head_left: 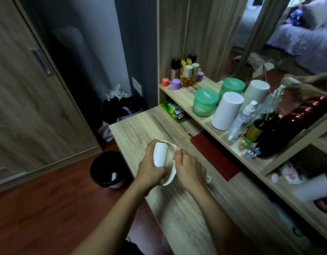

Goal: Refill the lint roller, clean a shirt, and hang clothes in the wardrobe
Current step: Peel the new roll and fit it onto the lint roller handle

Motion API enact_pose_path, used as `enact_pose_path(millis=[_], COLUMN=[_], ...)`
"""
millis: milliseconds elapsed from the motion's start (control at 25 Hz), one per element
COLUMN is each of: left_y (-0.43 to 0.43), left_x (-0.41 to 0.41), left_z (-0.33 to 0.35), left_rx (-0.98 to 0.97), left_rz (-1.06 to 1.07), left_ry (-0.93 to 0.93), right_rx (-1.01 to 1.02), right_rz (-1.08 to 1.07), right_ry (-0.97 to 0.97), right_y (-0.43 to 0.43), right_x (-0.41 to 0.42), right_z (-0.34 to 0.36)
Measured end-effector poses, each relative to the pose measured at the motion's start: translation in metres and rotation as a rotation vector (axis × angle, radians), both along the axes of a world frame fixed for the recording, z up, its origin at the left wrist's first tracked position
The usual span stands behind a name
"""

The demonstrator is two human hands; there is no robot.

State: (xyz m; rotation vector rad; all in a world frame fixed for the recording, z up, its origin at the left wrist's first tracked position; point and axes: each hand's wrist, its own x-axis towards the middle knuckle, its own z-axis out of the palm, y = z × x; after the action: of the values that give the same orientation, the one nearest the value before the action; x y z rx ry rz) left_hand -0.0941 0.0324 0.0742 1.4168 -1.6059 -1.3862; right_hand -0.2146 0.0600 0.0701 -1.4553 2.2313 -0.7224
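Note:
Over the wooden dresser top (pixel 137 126), both hands work on a white lint roller. My left hand (pixel 149 168) is wrapped around the white adhesive roll (pixel 160 153), which stands nearly upright. My right hand (pixel 189 168) grips the roller's white handle frame (pixel 171 174), whose curved arm loops over the top of the roll. An old white roll core (pixel 114 176) lies inside the black bin (pixel 108 168) on the floor to the left. No shirt or hanger is in view.
A shelf (pixel 181 92) at the right carries green jars (pixel 205 102), a white cylinder (pixel 227 113), spray bottles and small figurines. A dark red box (pixel 214 155) sits under it. Wardrobe doors (pixel 30 92) stand at left, bags (pixel 120 105) in the corner, a mirror (pixel 288 43) above.

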Motion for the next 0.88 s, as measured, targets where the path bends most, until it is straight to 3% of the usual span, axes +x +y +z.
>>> enact_pose_path(millis=[80,160,280,360,480,640,880], left_y=[-0.004,-0.010,-0.019,-0.023,-0.025,-0.024,-0.023], left_x=[-0.001,0.000,0.007,0.012,0.014,0.017,0.017], left_z=[0.003,0.006,0.010,0.011,0.007,0.000,0.005], left_rx=[-0.007,-0.019,-0.210,-0.406,-0.606,-0.668,-0.811], left_rz=[-0.014,-0.013,-0.040,-0.050,-0.049,-0.112,-0.164], left_ry=[-0.046,-0.122,-0.305,-0.442,-0.588,-0.614,-0.649], right_rx=[-0.020,-0.030,0.001,0.011,-0.131,-0.155,-0.128], right_rz=[0.019,0.047,0.189,0.251,0.233,0.245,0.240], right_ry=[-0.037,-0.191,-0.399,-0.365,-0.324,-0.257,-0.310], right_y=[0.000,0.001,0.010,0.018,0.026,0.029,0.034], right_x=[-0.002,-0.008,-0.017,-0.015,-0.007,-0.004,-0.002], right_z=[0.004,0.007,0.000,-0.016,-0.032,-0.034,-0.043])
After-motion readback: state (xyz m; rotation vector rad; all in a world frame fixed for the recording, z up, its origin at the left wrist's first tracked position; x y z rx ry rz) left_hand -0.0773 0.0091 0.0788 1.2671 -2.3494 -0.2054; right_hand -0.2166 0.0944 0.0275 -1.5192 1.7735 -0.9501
